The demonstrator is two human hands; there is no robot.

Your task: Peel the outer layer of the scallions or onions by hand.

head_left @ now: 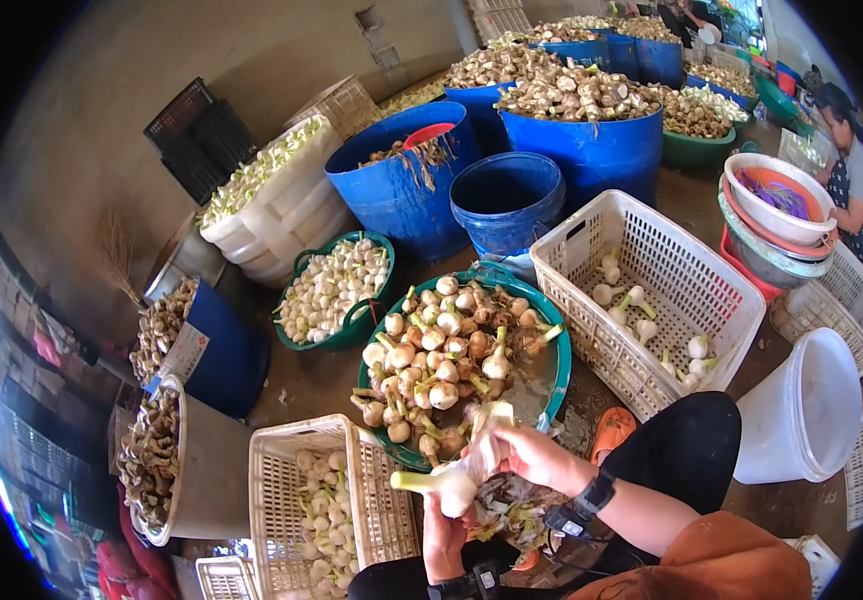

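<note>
In my left hand point(444, 541) is a white garlic bulb point(455, 489) with a short pale-green stem pointing left. My right hand point(536, 454) pinches a strip of loose papery garlic skin point(487, 444) that trails from the bulb. Just beyond my hands stands a green basin point(565, 360) heaped with unpeeled, brownish garlic bulbs point(442, 394). Shed skins and leaves point(514, 504) lie in a pile below my right hand, between my legs. To the left, a white plastic crate point(386, 480) holds many pale bulbs point(324, 517).
A second white crate point(671, 277) with several clean bulbs lies ahead right, near a white bucket point(799, 412). Behind are a green tub point(334, 341) of garlic, an open blue bucket point(506, 195) and heaped blue barrels point(589, 142). Another person point(855, 180) sits at the far right beside stacked basins point(780, 202).
</note>
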